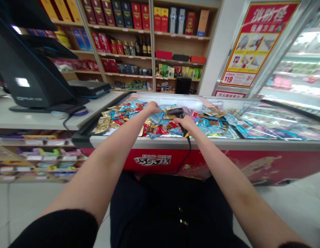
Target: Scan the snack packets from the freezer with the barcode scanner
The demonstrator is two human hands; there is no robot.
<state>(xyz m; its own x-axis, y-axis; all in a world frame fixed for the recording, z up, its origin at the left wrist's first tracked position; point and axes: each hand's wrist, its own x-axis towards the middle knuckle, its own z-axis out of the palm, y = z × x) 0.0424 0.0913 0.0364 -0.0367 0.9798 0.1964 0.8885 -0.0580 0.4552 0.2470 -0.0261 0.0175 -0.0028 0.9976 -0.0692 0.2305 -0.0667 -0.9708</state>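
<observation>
My right hand (184, 123) is wrapped around the handle of a black barcode scanner (176, 111), whose head points left toward my other hand. A black cable runs from the scanner's yellow-trimmed base down the freezer front. My left hand (152, 108) pinches a light blue snack packet (157, 117) just left of the scanner head. Beneath both hands, many small packets in blue, gold and red lie loosely piled on the glass top of a chest freezer. Among them are red packets (162, 130) near the front edge and gold packets (102, 124) at the left.
A checkout terminal (33, 75) stands on the white counter (54, 121) to the left. The red-fronted freezer (155, 168) extends right, with more blue packets (214, 129) on top. Behind it rise shelves (124, 57) of boxes and bottles. A red hydrant poster (255, 44) hangs at the right.
</observation>
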